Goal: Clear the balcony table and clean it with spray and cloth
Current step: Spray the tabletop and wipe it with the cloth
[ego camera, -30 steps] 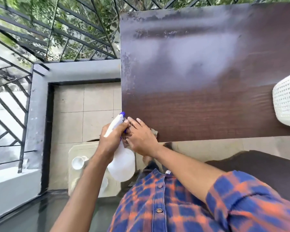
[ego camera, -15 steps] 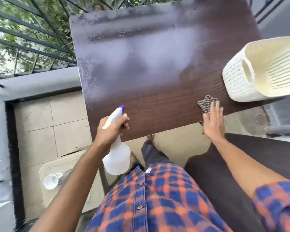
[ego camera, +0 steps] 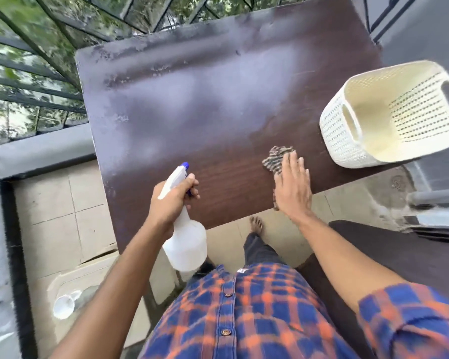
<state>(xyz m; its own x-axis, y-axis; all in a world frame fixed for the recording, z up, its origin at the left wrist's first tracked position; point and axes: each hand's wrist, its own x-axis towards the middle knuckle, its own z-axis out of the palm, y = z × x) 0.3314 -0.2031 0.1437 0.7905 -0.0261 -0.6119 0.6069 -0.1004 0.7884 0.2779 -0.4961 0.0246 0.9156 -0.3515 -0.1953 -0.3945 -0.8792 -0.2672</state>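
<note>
The dark brown table (ego camera: 218, 107) has a hazy, dusty far half and a cleaner wood-grain strip near me. My left hand (ego camera: 173, 200) grips the neck of a white spray bottle (ego camera: 186, 244) with a blue nozzle, held over the table's near left edge. My right hand (ego camera: 292, 189) lies flat with straight fingers on a striped grey cloth (ego camera: 276, 159), pressing it to the table near the front right edge. Most of the cloth is hidden under the palm.
A cream perforated basket (ego camera: 360, 141) lies tilted at the table's right edge, just right of the cloth. A pale low stool (ego camera: 94, 283) with a white cup (ego camera: 62, 305) stands on the tiled floor at lower left. Black railing (ego camera: 36, 81) runs behind the table.
My right hand slid the cloth from the near left corner, by the bottle, across to the right side near the basket. The view shifted right, and the left hand kept hold of the bottle.
</note>
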